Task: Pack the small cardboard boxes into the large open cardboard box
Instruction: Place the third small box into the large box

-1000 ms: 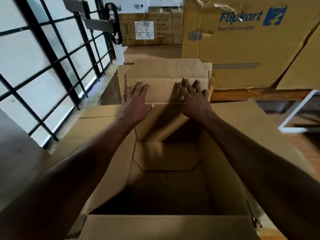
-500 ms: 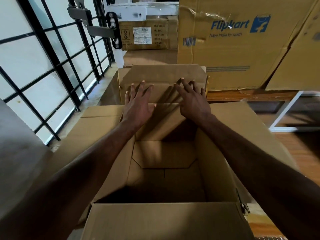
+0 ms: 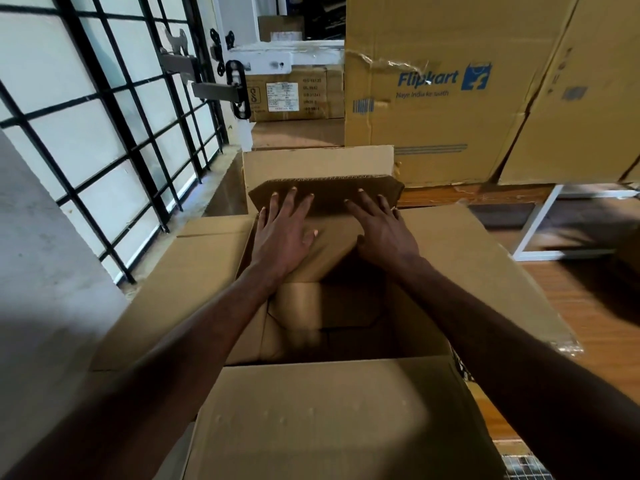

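Observation:
The large open cardboard box [image 3: 485,271] stands in front of me with its side flaps spread and its near flap [image 3: 329,420] towards me; its inside is dark and shows only folded bottom flaps. My left hand [image 3: 282,233] and my right hand [image 3: 384,230] lie side by side with straight fingers on the far flap [image 3: 329,195], which tilts up towards me. Behind that flap a smaller plain cardboard box [image 3: 318,162] stands against the big box.
A tall Flipkart carton [image 3: 433,109] and another carton [image 3: 581,98] stand at the back right. A labelled box [image 3: 294,98] sits behind. A barred window [image 3: 104,133] runs along the left, a grey wall [image 3: 41,271] nearer. A white frame [image 3: 540,226] lies right on the wooden floor.
The far flap has swung up and towards me under both hands; before, it lay flatter against the box behind. Both hands slid slightly nearer, and my view dropped.

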A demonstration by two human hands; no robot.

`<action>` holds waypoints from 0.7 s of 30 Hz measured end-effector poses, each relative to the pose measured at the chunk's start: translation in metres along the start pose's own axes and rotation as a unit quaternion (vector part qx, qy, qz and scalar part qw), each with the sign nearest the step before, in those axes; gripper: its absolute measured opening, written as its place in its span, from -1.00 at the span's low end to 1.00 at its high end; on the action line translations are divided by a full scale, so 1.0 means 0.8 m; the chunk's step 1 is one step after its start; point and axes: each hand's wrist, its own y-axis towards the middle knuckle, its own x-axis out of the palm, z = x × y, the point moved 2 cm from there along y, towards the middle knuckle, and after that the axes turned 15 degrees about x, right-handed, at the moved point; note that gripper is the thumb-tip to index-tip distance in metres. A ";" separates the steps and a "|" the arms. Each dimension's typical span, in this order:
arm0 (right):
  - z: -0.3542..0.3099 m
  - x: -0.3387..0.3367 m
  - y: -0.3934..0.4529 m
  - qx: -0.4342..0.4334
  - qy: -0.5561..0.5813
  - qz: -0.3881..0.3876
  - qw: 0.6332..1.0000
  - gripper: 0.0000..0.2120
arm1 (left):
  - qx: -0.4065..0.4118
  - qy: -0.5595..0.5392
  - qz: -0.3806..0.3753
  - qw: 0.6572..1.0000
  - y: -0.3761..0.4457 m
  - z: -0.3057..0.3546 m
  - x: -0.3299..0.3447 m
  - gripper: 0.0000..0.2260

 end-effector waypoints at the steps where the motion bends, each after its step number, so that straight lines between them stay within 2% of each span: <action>1: 0.000 0.000 -0.006 0.003 -0.001 -0.003 1.000 -0.18 | 0.000 -0.002 0.001 1.000 -0.007 0.002 0.000 -0.30; 5: 0.003 -0.001 -0.024 0.020 -0.007 -0.018 1.000 -0.21 | -0.004 -0.016 0.002 1.000 -0.028 -0.003 0.006 -0.29; 14: 0.036 -0.001 0.024 0.060 -0.006 -0.036 0.998 -0.16 | -0.090 -0.040 0.009 0.995 -0.028 -0.090 0.021 -0.33; 18: 0.048 0.010 0.062 0.063 0.023 -0.017 0.998 -0.13 | -0.119 -0.139 0.091 0.979 -0.005 -0.125 0.034 -0.52; 21: 0.058 0.018 0.082 0.077 0.074 -0.014 0.994 -0.13 | -0.171 -0.198 0.111 0.959 0.014 -0.138 0.035 -0.49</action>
